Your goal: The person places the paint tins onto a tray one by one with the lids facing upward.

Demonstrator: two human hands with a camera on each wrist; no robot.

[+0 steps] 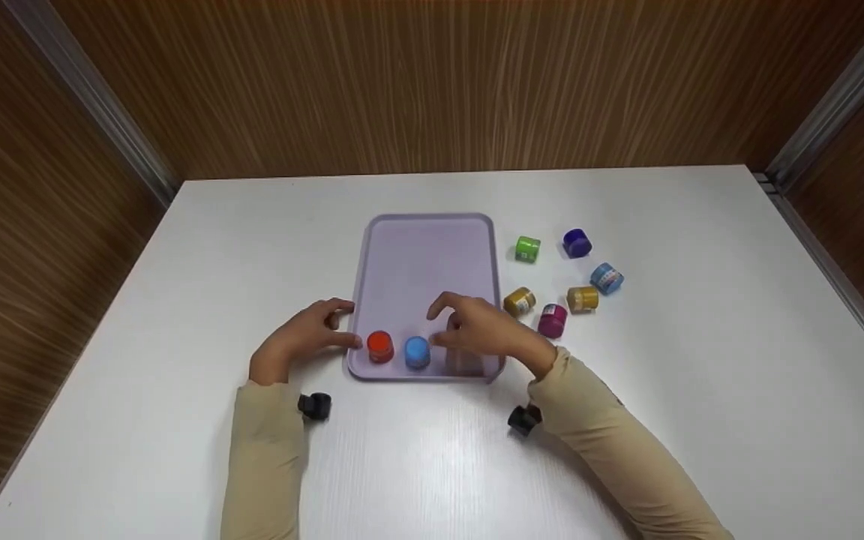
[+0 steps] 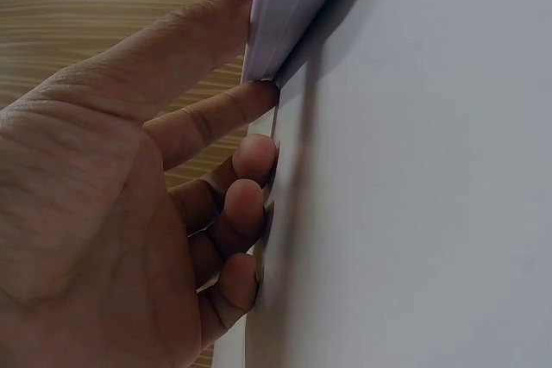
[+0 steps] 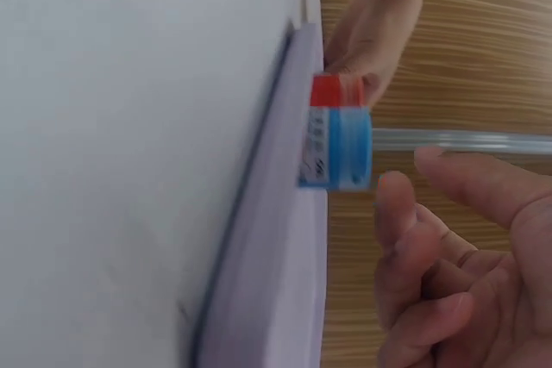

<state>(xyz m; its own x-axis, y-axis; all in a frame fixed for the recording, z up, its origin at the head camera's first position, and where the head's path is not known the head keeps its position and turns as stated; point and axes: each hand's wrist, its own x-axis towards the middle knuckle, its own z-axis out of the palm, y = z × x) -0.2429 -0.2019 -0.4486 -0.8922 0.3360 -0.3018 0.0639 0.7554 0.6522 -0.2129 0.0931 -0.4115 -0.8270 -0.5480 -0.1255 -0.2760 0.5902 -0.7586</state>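
Note:
A lilac tray (image 1: 432, 255) lies on the white table. Near its front edge stand a red-lidded paint jar (image 1: 380, 346) and, just right of it, a blue paint jar (image 1: 417, 352). My left hand (image 1: 304, 334) rests against the tray's left edge; the thumb is at the rim and the index fingertip (image 2: 263, 92) touches low on its side, with the other fingers loosely bent. My right hand (image 1: 477, 326) hovers over the tray's front right, thumb and index finger apart beside the blue jar, holding nothing. In the right wrist view, the blue jar (image 3: 341, 148) overlaps the red one (image 3: 332, 90).
Right of the tray lie a green jar (image 1: 527, 249), a purple jar (image 1: 577, 243), a light blue jar (image 1: 607, 278), two yellow-ochre jars (image 1: 520, 301) and a magenta jar (image 1: 552, 320). Wood-grain panels (image 1: 432, 90) surround the table's back and sides.

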